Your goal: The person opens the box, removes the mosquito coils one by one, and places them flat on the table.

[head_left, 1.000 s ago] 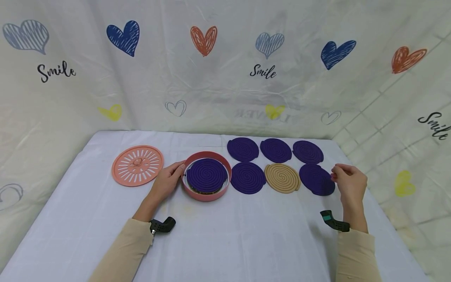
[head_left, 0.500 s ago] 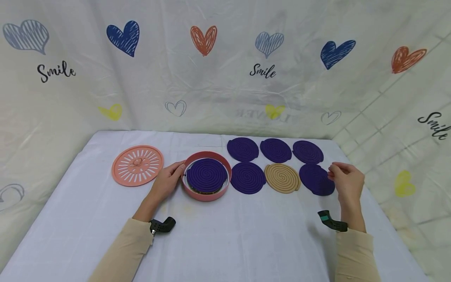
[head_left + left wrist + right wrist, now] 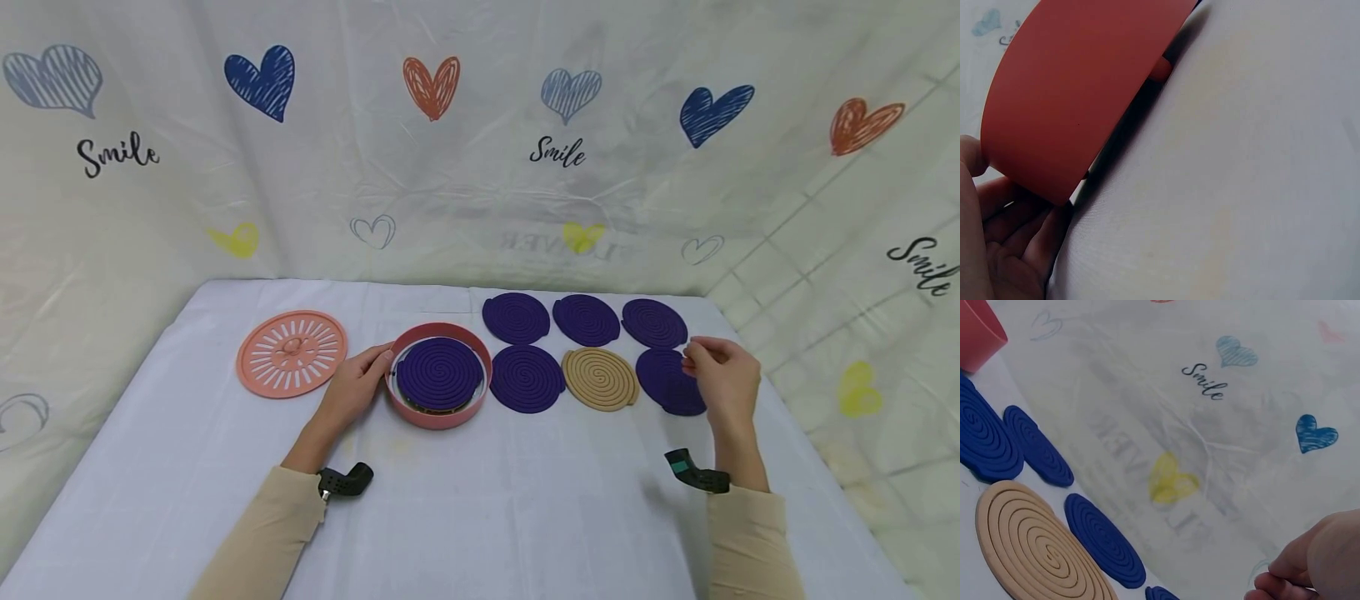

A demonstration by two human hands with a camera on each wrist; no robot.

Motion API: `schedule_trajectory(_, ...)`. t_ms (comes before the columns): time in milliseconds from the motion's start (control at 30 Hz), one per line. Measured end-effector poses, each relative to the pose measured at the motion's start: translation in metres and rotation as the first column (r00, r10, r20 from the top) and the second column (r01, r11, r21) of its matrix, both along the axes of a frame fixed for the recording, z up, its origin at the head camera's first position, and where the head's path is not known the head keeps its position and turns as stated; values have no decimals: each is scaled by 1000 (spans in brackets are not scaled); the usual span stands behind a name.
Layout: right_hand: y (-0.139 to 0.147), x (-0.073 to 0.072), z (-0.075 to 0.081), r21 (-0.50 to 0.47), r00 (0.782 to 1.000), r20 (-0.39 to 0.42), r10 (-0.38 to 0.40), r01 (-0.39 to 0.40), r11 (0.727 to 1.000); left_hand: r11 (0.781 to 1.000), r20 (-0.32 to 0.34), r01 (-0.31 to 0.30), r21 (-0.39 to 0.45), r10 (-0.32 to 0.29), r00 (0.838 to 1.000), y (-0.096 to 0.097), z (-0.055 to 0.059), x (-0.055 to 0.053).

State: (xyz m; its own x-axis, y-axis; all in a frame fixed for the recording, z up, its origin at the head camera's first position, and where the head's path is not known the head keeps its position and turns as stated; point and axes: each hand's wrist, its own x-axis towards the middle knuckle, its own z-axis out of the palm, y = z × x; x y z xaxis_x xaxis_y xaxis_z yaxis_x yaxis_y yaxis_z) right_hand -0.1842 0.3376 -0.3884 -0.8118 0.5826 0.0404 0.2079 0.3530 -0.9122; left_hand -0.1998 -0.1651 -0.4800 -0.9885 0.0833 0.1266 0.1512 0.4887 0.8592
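Note:
My left hand (image 3: 356, 383) grips the left side of a round coral-red mosquito coil holder (image 3: 437, 422), thumb near its rim. In the left wrist view, the fingers reach to the lower edge of the holder's wall (image 3: 1085, 81). A purple mosquito coil (image 3: 438, 372) lies inside it. Over the right end of the front row hovers my right hand (image 3: 727, 379), fingers loosely curled, overlapping a purple coil (image 3: 660, 377) in the head view. Nothing shows between the fingers. Left of that coil lies a tan coil (image 3: 600, 379), also large in the right wrist view.
A slotted coral lid (image 3: 292, 354) lies left of the holder. Another purple coil (image 3: 527, 379) sits right beside the holder. Behind stands a row of three purple coils, including one at far right (image 3: 654, 322). A white printed curtain (image 3: 465, 192) hangs behind the table.
My right hand has moved left and slightly away from me, from the right edge of the front-row purple coil to over it. The left hand and holder stay in place.

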Motion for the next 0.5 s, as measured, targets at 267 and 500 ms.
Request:
schedule_trajectory(267, -13, 0, 2, 70, 999, 7, 47, -47, 996, 1000, 11, 6, 9, -6, 1000, 1, 1, 0)
schedule_trajectory(500, -23, 0, 3, 83, 997, -11, 80, -79, 993, 1000, 21, 3, 18, -4, 1000, 1, 1, 0)
